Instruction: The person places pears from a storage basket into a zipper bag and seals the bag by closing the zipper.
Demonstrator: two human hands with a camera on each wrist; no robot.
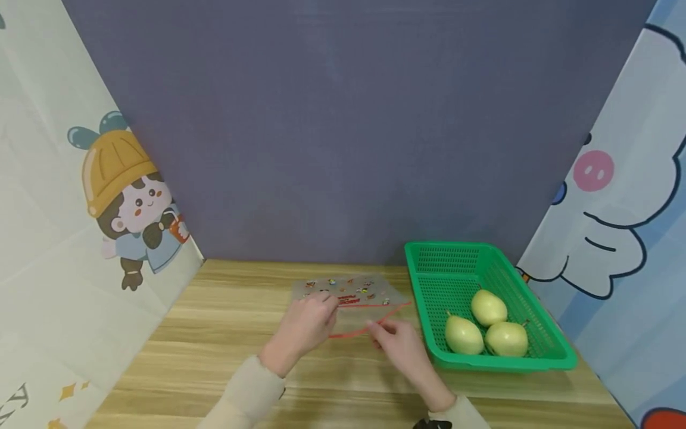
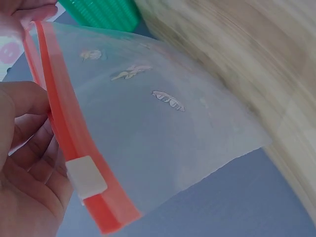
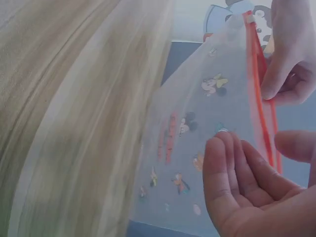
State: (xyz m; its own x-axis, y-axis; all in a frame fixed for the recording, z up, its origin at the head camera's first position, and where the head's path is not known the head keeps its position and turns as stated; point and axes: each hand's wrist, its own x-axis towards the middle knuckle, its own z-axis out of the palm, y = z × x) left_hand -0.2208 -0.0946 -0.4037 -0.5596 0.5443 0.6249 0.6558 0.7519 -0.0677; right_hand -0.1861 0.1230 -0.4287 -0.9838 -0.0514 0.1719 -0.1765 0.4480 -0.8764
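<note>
A clear zip bag (image 1: pixel 370 290) with red zip edges, cartoon prints and a white slider (image 2: pixel 86 176) is held over the table, its mouth parted. My left hand (image 1: pixel 308 322) grips the red edge toward its left end, thumb and fingers curled round it in the left wrist view. At the mouth's right part, my right hand (image 1: pixel 399 345) has its fingertips at the near red edge. In the right wrist view that edge passes between the right thumb and the bent fingers (image 3: pixel 237 168), which lie over the bag's printed face.
A green plastic basket (image 1: pixel 420 298) stands right of the bag, close to the right hand. Three pears (image 1: pixel 489 307) lie in its near half. Beneath is a wood-grain table (image 1: pixel 214 333); a grey panel (image 1: pixel 332 149) rises behind it, with printed sheets on both sides.
</note>
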